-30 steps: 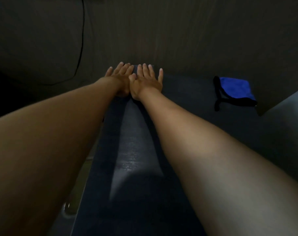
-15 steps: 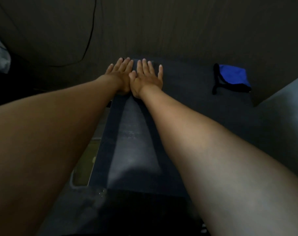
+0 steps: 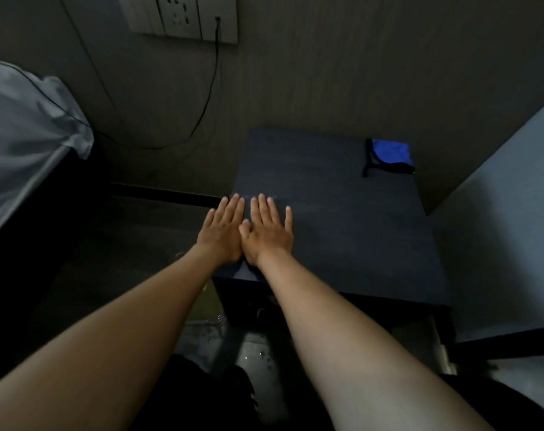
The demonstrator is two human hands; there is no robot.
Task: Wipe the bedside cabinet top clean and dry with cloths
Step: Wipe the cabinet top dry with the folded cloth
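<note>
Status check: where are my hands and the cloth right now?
Left hand and right hand flat on cabinet top, side by side, holding nothing. Blue cloth at far right corner, untouched. Nothing between hands and cloth.

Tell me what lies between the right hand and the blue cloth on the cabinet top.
Nothing visible. The right hand lies flat near the front left of the cabinet top; only bare dark surface separates it from the blue cloth at the back right corner.
</note>
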